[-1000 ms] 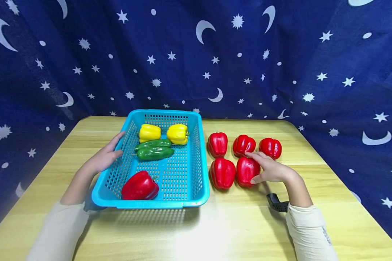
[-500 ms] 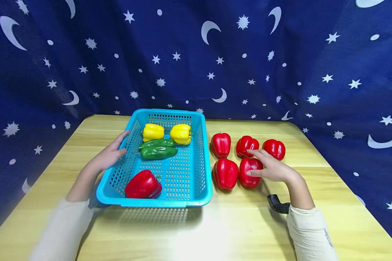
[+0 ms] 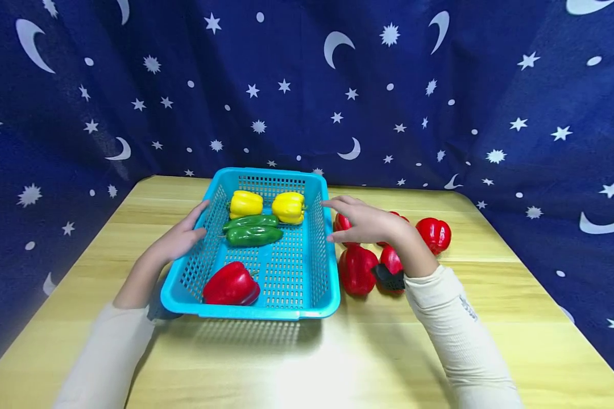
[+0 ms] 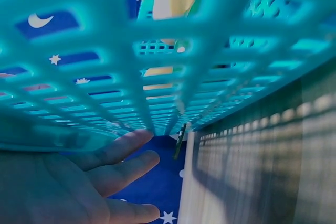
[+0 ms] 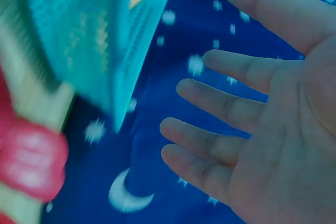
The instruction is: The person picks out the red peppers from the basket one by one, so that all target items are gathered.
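A blue plastic basket (image 3: pixel 286 272) stands on the table. Inside are two yellow bell peppers (image 3: pixel 245 204), two long green peppers (image 3: pixel 254 236) and one red bell pepper (image 3: pixel 230 285). My left hand (image 3: pixel 179 241) lies along the basket's left side; in the left wrist view its fingers (image 4: pixel 126 174) reach out fairly straight beside the perforated wall. Over the red bell peppers, my right hand (image 3: pixel 365 221) is held with spread fingers near the basket's right rim. In the right wrist view its palm faces the camera and its fingers (image 5: pixel 220 106) hold nothing.
Several red bell peppers (image 3: pixel 358 270) sit on the wooden table (image 3: pixel 368 352) right of the basket, partly hidden by my right hand and wrist. A black wrist mount (image 3: pixel 388 278) hangs under that wrist. Dark blue star-and-moon cloth (image 3: pixel 286 125) hangs behind the table.
My right hand has left the front red bell pepper and moved left to the basket's right side. My left hand stays at the basket. The whole view has shifted slightly.
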{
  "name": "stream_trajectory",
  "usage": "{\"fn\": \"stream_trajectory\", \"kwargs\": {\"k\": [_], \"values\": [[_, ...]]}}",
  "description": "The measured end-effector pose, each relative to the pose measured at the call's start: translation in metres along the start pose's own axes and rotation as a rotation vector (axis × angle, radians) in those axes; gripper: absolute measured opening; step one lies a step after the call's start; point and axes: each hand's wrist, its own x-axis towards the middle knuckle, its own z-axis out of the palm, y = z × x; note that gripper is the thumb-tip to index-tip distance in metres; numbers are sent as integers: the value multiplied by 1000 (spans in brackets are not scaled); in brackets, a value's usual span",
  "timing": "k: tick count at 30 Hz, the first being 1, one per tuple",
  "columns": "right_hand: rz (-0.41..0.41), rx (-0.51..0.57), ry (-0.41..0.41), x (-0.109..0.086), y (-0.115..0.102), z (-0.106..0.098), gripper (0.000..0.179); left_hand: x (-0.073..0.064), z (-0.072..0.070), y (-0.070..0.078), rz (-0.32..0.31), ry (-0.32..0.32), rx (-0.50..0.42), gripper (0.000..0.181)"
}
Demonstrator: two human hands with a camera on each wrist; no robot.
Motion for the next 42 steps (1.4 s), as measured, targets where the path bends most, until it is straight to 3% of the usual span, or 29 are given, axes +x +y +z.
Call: {"fn": "stream_trajectory", "kwargs": {"k": [6,12,18,22,30,38,42], "values": [[-65,-117,-153,35,-47,-8,71,2,-1,0,-4,1,-8,68],[-134,-229,-320,61,-86,5,65,1,-1,-1,1,-4,-22,69],[-199,-307,-512,76,-109,30,64,0,-1,-1,10,-5,-26,69],[-218,-312,-589,80,-116,42,64,0,-1,0,8,-4,-22,69],[-211,-310,-625,78,-120,55,69,0,0,-2,9,-11,-30,68],[-233,-345,-588,84,-124,68,85,1,-1,-1,22,-11,-33,67],[-221,-267,-562,88,-127,76,91,1,-1,-1,19,-14,-40,67]]}}
